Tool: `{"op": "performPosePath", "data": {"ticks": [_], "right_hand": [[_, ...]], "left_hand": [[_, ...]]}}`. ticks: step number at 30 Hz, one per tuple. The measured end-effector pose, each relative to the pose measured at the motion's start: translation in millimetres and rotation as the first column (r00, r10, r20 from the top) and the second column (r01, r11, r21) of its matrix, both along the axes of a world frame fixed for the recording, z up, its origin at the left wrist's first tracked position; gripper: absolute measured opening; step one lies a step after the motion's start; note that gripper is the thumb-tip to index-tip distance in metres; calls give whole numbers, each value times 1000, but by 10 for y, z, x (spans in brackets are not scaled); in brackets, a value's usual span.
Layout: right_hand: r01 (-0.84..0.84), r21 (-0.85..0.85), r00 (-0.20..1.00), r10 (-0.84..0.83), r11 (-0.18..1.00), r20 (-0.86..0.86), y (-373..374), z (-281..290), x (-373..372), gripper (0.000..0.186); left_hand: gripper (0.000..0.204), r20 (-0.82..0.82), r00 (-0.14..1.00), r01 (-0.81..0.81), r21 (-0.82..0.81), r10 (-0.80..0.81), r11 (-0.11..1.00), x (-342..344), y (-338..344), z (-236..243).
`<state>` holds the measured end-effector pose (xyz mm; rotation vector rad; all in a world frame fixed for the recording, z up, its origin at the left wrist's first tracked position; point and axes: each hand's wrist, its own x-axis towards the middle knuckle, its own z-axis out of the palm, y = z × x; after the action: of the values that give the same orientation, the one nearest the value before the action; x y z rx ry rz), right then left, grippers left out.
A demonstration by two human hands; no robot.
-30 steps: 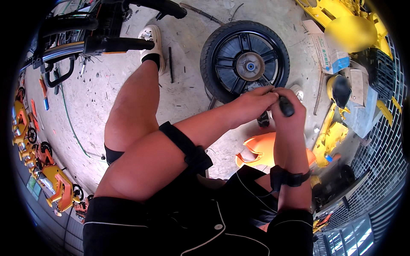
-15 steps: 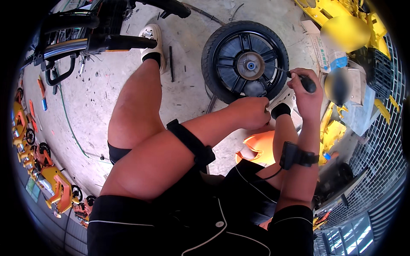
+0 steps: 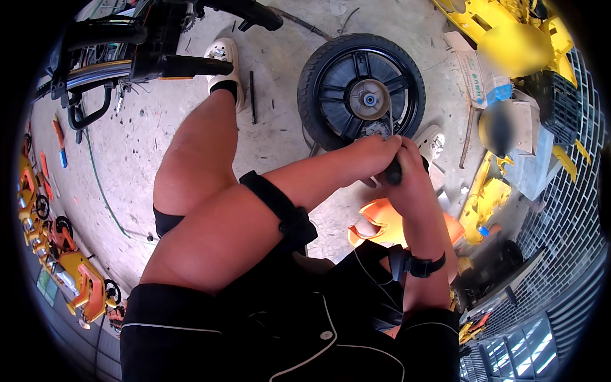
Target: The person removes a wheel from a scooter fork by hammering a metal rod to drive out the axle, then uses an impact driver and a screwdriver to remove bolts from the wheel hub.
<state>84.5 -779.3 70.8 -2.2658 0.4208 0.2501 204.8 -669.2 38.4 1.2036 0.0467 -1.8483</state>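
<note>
My right hand [image 3: 410, 175] grips a screwdriver with a black handle [image 3: 393, 170], its thin metal shaft [image 3: 390, 118] pointing up toward the wheel's hub. My left hand [image 3: 375, 154] is closed right against the shaft, overlapping the right hand; what its fingers pinch is hidden. Just beyond both hands lies a black wheel with tyre [image 3: 312, 89] on the floor, a grey hub [image 3: 356, 95] at its centre. A small metal part [image 3: 373, 129] sits on the wheel's lower side, partly covered by my fingers.
A dark vehicle frame [image 3: 172, 63] stands upper left, near my shoe [image 3: 223, 57]. Yellow body panels [image 3: 484, 204], cardboard boxes [image 3: 484, 76] and a brick wall [image 3: 560, 216] are at right. An orange panel [image 3: 414, 226] lies below my hands; yellow-orange small vehicles [image 3: 86, 280] line the left.
Half a second ago my right hand held the screwdriver out to the upper right; it has moved down-left to my left hand, and the shaft now points more upward.
</note>
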Motion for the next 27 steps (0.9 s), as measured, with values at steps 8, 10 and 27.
{"op": "performPosePath", "data": {"ticks": [8, 10, 27], "right_hand": [[206, 427, 948, -71, 880, -310, -108, -54, -78, 60], [514, 672, 857, -295, 533, -422, -199, -267, -37, 52], [796, 339, 554, -378, 502, -742, 65, -1203, -61, 30]], "left_hand": [[55, -41, 999, 31, -31, -32, 999, 11, 82, -142], [55, -36, 999, 0, -44, -2, 999, -8, 66, -174], [50, -39, 995, 102, 203, -96, 974, -599, 122, -168]]}}
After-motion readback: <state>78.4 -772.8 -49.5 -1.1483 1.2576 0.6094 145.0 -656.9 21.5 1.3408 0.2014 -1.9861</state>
